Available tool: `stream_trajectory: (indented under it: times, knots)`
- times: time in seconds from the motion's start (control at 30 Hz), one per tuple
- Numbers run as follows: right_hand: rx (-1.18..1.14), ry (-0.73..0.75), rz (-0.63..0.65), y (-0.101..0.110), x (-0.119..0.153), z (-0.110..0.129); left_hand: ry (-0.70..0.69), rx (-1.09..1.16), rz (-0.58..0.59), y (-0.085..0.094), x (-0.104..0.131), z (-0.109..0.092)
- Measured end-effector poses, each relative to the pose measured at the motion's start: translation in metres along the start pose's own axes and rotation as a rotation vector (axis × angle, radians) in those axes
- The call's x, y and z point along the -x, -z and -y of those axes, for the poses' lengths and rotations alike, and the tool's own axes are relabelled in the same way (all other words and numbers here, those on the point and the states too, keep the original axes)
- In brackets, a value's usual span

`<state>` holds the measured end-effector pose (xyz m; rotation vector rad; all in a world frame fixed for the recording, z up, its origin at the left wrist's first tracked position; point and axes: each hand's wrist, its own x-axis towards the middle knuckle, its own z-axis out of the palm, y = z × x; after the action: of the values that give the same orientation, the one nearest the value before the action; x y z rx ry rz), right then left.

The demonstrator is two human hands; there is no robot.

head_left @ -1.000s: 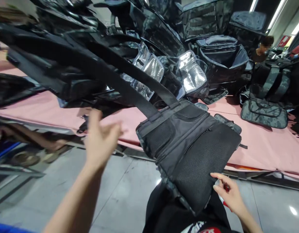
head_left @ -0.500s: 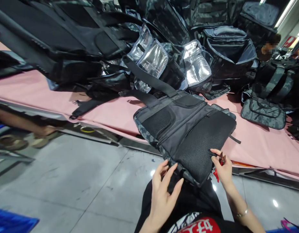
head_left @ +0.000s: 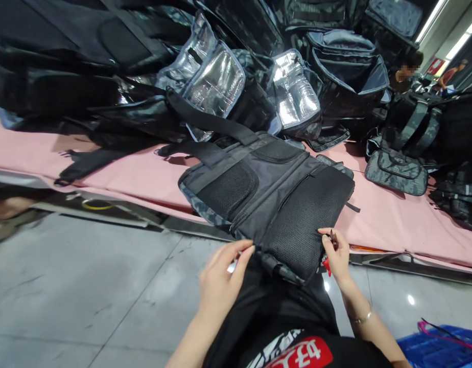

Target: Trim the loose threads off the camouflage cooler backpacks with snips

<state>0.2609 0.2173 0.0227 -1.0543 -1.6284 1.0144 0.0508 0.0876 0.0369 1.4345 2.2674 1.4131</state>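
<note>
A black backpack with mesh back padding and grey camouflage edging lies back side up, its near end over my lap and its shoulder straps stretching away. My left hand is closed in a pinch at the near left edge of the backpack; whatever lies between thumb and finger is too small to make out. At the near right edge, my right hand holds small red-handled snips in the palm, dark tips upward. Its thumb and index finger touch the mesh side of the bag.
A pink-covered table runs across the view. Behind the backpack are piled dark bags, some with silver lining, and an open bag. A small camouflage pouch lies at right. Blue plastic is at lower right. People are in the background.
My left hand, fingers spread before, has moved left along the bag's edge and closed into a pinch. My right hand stays at the right edge with the snips. The view has shifted right.
</note>
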Motion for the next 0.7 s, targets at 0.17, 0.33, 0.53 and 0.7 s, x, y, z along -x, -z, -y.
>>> stream_trajectory:
  times: [0.17, 0.33, 0.53, 0.7]
  knots:
    - [0.035, 0.012, 0.016, 0.001, 0.007, -0.006, -0.222, -0.496, -0.011, -0.024, -0.027, -0.002]
    - [0.068, 0.026, 0.025, 0.004, 0.018, -0.014, -0.253, -0.442, 0.077, -0.026, -0.029, 0.003]
    - [0.073, 0.018, 0.014, 0.004, 0.014, -0.015, -0.030, -0.065, 0.004, -0.012, -0.010, 0.011]
    - [0.113, 0.002, 0.058, 0.009, 0.011, -0.004, 0.010, -0.050, -0.065, -0.019, -0.001, 0.009]
